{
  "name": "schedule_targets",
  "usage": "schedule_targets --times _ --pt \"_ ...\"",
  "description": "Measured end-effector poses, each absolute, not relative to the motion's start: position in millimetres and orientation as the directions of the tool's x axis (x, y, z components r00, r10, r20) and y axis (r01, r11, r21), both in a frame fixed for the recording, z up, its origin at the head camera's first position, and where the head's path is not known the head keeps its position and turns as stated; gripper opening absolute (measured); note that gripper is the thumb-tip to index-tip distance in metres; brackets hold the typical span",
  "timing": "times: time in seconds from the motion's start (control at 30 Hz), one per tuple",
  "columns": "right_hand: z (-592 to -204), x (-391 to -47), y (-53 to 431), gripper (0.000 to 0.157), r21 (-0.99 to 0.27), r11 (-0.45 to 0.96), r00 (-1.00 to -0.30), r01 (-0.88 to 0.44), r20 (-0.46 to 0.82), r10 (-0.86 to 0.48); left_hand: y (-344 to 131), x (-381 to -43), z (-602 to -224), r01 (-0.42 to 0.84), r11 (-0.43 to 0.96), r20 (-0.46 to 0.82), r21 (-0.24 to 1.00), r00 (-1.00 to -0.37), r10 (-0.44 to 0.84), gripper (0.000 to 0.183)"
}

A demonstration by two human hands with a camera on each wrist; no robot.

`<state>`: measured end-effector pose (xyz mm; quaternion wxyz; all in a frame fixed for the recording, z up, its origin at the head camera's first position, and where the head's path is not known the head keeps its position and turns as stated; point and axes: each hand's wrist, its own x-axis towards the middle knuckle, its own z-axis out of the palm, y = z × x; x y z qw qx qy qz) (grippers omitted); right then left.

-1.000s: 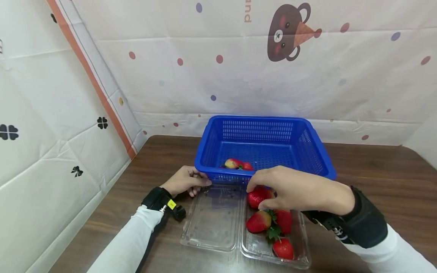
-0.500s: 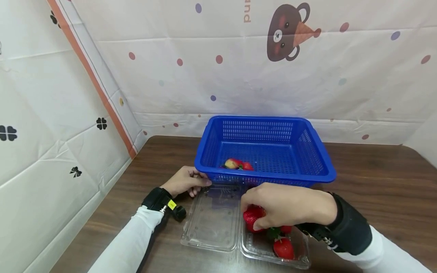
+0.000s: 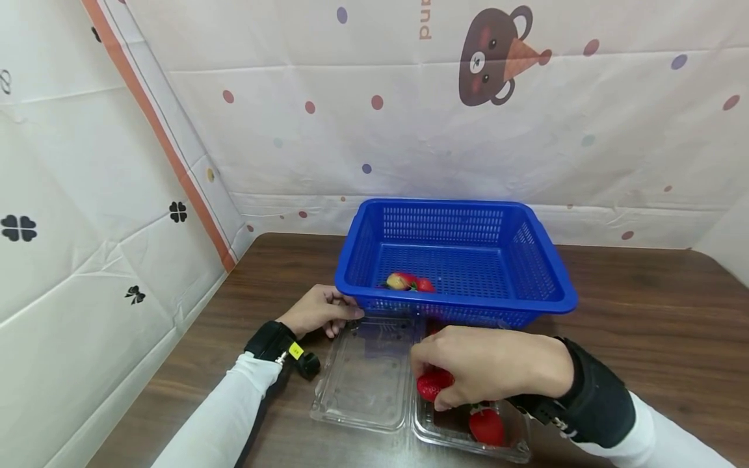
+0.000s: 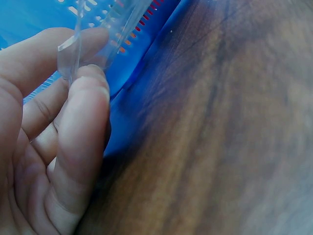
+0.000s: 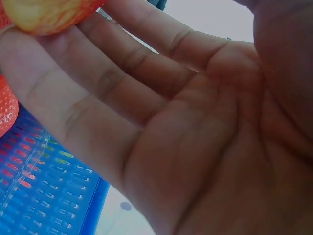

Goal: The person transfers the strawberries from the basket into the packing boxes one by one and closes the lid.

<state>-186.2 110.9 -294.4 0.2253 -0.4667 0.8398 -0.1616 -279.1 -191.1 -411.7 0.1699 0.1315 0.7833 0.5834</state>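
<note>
In the head view, my left hand [image 3: 318, 312] pinches the far left corner of a clear plastic lid [image 3: 365, 390]; the left wrist view shows thumb and fingertips on the plastic edge [image 4: 71, 56]. The lid lies folded out beside its clear container [image 3: 456, 442]. Over the container, my right hand [image 3: 491, 364] grips a red strawberry [image 3: 433, 385] between thumb and fingers. In the right wrist view this strawberry [image 5: 54, 14] has a pale yellow side. Another strawberry [image 3: 487, 426] lies near the container's front. More fruit is hidden under the hand.
A blue perforated basket [image 3: 456, 298] stands right behind the container and lid. Inside it, near its front wall, lie a pale-tipped strawberry [image 3: 400, 281] and a red one [image 3: 424, 285]. Patterned white sheeting [image 3: 374, 136] rises behind the wooden table [image 3: 632, 312].
My right hand has left a strawberry at the container's back, come toward me and taken hold of another strawberry. The left hand has stayed at the lid's corner.
</note>
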Motion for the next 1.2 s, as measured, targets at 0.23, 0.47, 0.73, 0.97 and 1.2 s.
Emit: schedule_targets --times 0.23,0.47,0.73,0.97,1.2 --pt "-297 -185 110 0.028 -0.47 0.541 -0.475 -0.697 -0.262 -0.84 -190 -279 -413 0.0 0.282 -0.117 0.959 -0.91 0.398 0.028" --pt "-301 -184 106 0.028 -0.452 0.554 -0.477 -0.699 -0.281 -0.833 -190 -280 -414 0.002 0.283 -0.116 0.959 -0.909 0.401 0.029" --pt "-307 -182 102 0.029 -0.463 0.547 -0.466 -0.697 -0.287 -0.837 -191 -279 -413 0.007 0.286 -0.113 0.958 -0.909 0.402 0.028" --pt "-310 -180 100 0.03 -0.461 0.554 -0.465 -0.693 -0.301 -0.833 -191 -280 -412 0.006 0.286 -0.113 0.958 -0.909 0.401 0.028" --pt "-313 -180 98 0.029 -0.46 0.56 -0.464 -0.689 -0.312 -0.829 -192 -280 -412 0.006 0.277 -0.112 0.961 -0.906 0.409 0.027"
